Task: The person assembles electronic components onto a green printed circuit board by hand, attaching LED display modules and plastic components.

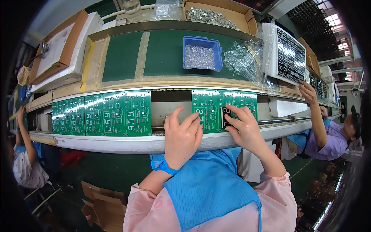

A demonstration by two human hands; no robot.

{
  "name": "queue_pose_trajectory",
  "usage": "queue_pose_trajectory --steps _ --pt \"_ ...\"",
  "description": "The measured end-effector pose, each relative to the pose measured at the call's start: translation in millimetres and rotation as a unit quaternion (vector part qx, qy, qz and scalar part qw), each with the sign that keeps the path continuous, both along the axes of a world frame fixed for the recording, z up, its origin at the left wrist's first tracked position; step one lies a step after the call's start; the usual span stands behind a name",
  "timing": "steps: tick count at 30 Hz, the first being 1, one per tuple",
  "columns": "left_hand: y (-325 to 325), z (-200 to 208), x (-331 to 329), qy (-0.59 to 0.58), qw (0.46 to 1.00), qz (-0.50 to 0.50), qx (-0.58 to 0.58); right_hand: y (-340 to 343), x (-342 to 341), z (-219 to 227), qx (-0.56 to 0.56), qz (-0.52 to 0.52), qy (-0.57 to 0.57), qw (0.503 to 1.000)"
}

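A green circuit board panel (210, 101) lies on the conveyor line in front of me, printed with white digit outlines and small parts. On it sits a black seven-segment display module (225, 123), partly covered by my right hand (245, 129). The fingertips and thumb of that hand close on the module. My left hand (181, 135) rests at the panel's left edge, fingers spread and curved, with the index fingertip by a digit outline. Nothing shows in its grasp. Further left on the line lies a second green board panel (101, 114) with several digit outlines.
Beyond the line, a blue bin (218, 58) holds small clear parts, next to crumpled clear plastic (241, 60). A white foam tray (273, 58) carries several black displays. A cardboard box (247, 25) holds metal parts. At right, a co-worker's hand (308, 92) touches the tray; another person works at left.
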State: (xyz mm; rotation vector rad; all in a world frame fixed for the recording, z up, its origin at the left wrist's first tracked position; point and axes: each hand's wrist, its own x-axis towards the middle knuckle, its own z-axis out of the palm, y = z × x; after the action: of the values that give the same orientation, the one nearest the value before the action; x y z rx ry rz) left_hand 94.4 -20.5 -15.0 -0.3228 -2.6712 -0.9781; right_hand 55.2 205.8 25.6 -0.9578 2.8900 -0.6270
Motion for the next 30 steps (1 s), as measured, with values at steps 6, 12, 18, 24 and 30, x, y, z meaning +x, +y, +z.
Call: queue_pose_trajectory --steps 6,12,18,24,30 --pt "0.1 -0.7 0.7 0.003 1.0 0.0 0.001 -2.4 0.9 2.5 0.007 -0.009 0.001 1.0" --pt "1.1 -1.5 0.7 0.001 1.0 0.0 0.006 -2.1 2.9 2.8 0.005 -0.029 -0.018 0.999" --pt "1.6 -0.2 -1.3 -0.001 1.0 0.0 0.005 -1.0 -0.4 2.7 0.015 -0.009 -0.008 1.0" --pt "-1.7 0.5 0.2 -0.002 1.0 0.0 0.01 -8.2 3.5 1.1 0.031 -0.017 0.004 0.999" --pt "-2.4 2.8 1.0 -0.006 1.0 0.0 0.008 -18.4 5.9 20.8 0.105 -0.029 0.05 0.993"
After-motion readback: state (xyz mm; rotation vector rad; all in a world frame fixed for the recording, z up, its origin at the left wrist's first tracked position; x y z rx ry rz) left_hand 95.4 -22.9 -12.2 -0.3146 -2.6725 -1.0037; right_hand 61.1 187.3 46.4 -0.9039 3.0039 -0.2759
